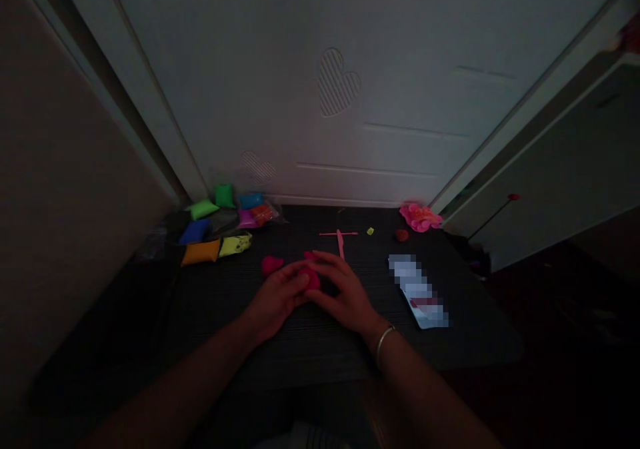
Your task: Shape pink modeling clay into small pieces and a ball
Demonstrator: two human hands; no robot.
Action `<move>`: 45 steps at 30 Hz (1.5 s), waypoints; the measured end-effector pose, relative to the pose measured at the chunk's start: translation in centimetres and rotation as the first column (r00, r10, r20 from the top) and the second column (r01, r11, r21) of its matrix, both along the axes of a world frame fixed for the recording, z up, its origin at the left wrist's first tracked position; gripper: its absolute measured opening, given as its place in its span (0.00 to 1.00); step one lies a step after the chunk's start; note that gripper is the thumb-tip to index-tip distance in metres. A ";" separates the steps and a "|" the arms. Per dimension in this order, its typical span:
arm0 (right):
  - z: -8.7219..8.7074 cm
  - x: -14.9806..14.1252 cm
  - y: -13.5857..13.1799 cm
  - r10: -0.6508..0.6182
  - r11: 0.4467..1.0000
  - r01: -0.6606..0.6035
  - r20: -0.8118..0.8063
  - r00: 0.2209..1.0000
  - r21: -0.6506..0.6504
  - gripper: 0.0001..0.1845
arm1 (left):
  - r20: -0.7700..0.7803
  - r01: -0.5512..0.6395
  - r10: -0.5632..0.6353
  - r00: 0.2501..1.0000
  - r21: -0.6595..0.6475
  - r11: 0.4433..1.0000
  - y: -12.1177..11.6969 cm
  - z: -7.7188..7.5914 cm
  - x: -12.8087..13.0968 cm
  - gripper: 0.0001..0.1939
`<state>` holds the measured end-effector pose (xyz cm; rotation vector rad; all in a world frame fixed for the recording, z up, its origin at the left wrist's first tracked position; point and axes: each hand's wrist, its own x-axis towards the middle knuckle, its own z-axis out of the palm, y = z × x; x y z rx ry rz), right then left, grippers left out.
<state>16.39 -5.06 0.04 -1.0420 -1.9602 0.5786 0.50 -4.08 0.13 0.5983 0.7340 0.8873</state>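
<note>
Left hand and right hand meet, half-curled round a pink lump — nearer than the pink knife; far left of that knife, plump packets bulge orange, blue, green.

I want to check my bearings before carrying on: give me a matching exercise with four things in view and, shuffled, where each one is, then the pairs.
Things
1. nearest pink lump
2. phone
3. orange packet
4. silvery bracelet

Places
A. next to the yellow packet
B. around the wrist of the right hand
C. between the fingers of the left hand and right hand
D. on the tabletop, right of both hands

Pairs: 1-C, 2-D, 3-A, 4-B
</note>
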 end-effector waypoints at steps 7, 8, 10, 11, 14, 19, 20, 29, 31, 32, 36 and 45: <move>0.0 -0.1 -0.1 0.033 0.999 -0.034 0.097 0.995 0.012 0.31 | -0.057 -0.003 0.002 0.998 -0.020 1.000 0.1 0.0 0.0 0.08; -0.1 -0.1 0.0 0.023 0.999 -0.025 0.098 0.995 0.021 0.30 | -0.059 0.003 -0.005 0.998 -0.020 1.000 0.1 0.0 0.0 0.08; -0.3 -0.1 0.1 -0.001 0.999 -0.002 0.087 0.996 0.034 0.26 | -0.050 0.032 -0.033 0.998 -0.018 0.999 0.0 0.0 0.1 0.10; -0.4 -0.1 0.1 -0.003 0.999 0.000 0.083 0.997 0.035 0.25 | -0.043 0.047 -0.047 0.998 -0.017 0.999 0.0 0.0 0.1 0.10; -0.2 -0.1 0.1 0.035 0.999 -0.038 0.087 0.996 0.032 0.23 | -0.052 0.070 -0.070 0.996 -0.011 0.998 0.0 0.0 0.1 0.11; 0.0 -0.2 0.0 0.037 0.998 -0.042 0.110 0.993 0.037 0.30 | -0.052 0.051 -0.050 0.997 0.003 0.999 -0.2 -0.1 0.2 0.09; -0.1 -0.2 0.0 0.022 0.999 -0.025 0.105 0.994 0.034 0.28 | -0.035 0.055 -0.055 0.998 0.002 0.999 -0.2 -0.1 0.2 0.09; -0.2 -0.1 0.1 0.027 1.000 -0.025 0.084 0.996 -0.015 0.27 | -0.073 0.039 -0.040 0.997 -0.013 0.999 0.1 -0.1 -0.1 0.10; -0.2 -0.2 0.1 0.019 1.000 -0.019 0.082 0.996 -0.001 0.28 | -0.078 0.034 -0.034 0.996 -0.005 0.999 0.1 -0.2 0.0 0.09; -0.3 -0.2 0.2 0.011 1.000 -0.012 0.083 0.997 0.004 0.27 | -0.075 0.029 -0.029 0.997 -0.003 1.000 0.0 -0.2 0.1 0.08; -0.4 -0.2 0.2 -0.008 1.000 0.008 0.069 0.998 -0.002 0.20 | -0.055 0.005 -0.006 0.998 -0.021 1.000 -0.1 0.0 0.2 0.07; -0.7 -0.3 0.3 0.058 0.998 -0.058 0.049 0.997 -0.005 0.20 | -0.059 0.069 -0.070 0.996 -0.019 0.997 -0.3 0.5 0.3 0.12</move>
